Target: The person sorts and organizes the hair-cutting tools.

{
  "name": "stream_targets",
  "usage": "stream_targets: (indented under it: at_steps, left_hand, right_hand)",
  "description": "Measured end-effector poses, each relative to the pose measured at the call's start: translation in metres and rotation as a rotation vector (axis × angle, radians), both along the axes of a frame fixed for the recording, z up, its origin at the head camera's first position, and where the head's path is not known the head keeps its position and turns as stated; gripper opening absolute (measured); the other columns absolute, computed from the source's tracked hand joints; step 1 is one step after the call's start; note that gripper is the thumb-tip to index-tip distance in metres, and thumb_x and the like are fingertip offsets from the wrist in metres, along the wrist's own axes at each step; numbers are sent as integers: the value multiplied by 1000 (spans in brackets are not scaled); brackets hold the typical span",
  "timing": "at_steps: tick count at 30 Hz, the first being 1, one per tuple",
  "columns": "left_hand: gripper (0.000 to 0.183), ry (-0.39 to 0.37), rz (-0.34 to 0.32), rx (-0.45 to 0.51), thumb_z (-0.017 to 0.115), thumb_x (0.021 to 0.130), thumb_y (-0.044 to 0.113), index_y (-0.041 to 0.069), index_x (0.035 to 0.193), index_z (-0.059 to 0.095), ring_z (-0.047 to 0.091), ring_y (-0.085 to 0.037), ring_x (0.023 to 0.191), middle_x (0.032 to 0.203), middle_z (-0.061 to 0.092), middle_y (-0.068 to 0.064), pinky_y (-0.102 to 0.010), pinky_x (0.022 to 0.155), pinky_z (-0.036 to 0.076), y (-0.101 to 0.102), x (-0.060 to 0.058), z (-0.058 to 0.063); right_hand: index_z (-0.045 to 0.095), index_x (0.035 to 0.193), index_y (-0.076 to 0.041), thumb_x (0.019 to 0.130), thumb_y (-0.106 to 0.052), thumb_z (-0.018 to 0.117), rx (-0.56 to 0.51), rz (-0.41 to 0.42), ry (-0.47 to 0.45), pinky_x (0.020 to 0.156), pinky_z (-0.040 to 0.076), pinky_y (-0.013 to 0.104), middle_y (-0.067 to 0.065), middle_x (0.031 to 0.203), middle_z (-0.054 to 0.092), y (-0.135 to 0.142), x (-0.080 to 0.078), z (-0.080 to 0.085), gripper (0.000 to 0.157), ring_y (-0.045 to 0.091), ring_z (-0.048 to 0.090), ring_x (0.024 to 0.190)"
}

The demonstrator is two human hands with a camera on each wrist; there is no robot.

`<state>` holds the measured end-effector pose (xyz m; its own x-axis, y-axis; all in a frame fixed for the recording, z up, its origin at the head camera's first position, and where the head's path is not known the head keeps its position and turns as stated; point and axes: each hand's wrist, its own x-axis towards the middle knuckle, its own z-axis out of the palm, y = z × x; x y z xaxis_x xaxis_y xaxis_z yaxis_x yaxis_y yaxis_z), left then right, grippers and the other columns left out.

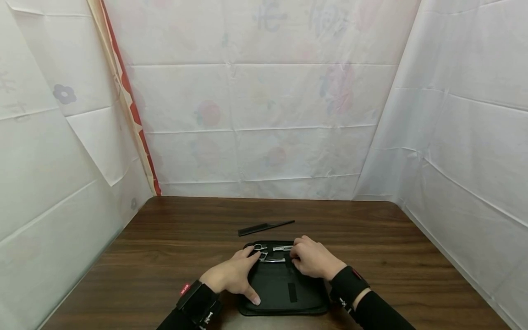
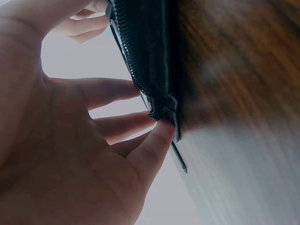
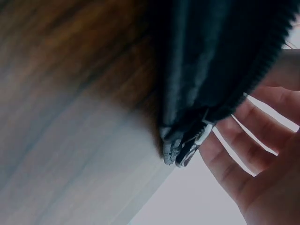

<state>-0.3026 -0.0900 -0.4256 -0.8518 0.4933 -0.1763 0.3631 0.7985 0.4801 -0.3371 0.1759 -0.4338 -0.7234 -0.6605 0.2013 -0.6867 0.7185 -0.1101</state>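
Observation:
A black zip case (image 1: 270, 293) lies unfolded on the table, with silver scissors (image 1: 272, 261) across its upper part. Another pair of scissors (image 1: 282, 248) lies just above, its right end running up to the right hand. Spread along the case's left side is the left hand (image 1: 232, 273), its thumb low on the case and its fingertips by the scissors' finger rings. The right hand (image 1: 312, 256) bends its fingers over the upper right of the case; what lies between them is hidden. In the right wrist view a metal zip pull (image 3: 190, 147) hangs at the case's corner.
Beyond the case lies a black comb with a thin tail (image 1: 264, 227). The brown wood table (image 1: 165, 238) meets white sheeting (image 1: 255, 156) at the back and both sides. Both wrists wear black bands (image 1: 350, 284).

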Motion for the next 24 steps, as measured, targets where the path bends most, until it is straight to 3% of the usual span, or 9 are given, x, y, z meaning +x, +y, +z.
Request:
stream_targets:
  at_steps: [5, 13, 19, 24]
  left_hand:
    - [114, -2, -1, 1, 97, 65, 42, 3, 155, 38, 21, -43, 151, 165, 21, -19, -60, 112, 35, 0, 1, 0]
    - [115, 9, 1, 2, 97, 64, 41, 2, 155, 39, 22, -43, 150, 165, 21, -20, -60, 112, 34, 0, 1, 1]
    - [114, 7, -1, 9, 97, 65, 40, 2, 155, 39, 22, -43, 150, 165, 21, -21, -60, 112, 35, -1, 2, 1]
    - [114, 11, -1, 12, 97, 64, 40, 1, 154, 39, 22, -43, 150, 165, 22, -21, -60, 112, 35, -1, 3, 2]
  right_hand:
    - [76, 105, -11, 92, -6, 72, -11, -17, -84, 73, 50, 35, 0, 100, 58, 7, 1, 4, 14, 19, 51, 92]
    - [71, 121, -7, 93, -7, 72, -13, -46, -269, 84, 49, 43, 6, 116, 57, 21, -1, 11, 29, 30, 54, 109]
    - [69, 128, -9, 88, 1, 72, -5, -48, -384, 89, 52, 44, 3, 121, 57, 27, -2, 20, 41, 25, 58, 108]
    - [67, 130, -8, 85, 5, 74, 29, -41, -413, 88, 53, 40, 2, 124, 56, 29, 0, 27, 48, 23, 60, 106]
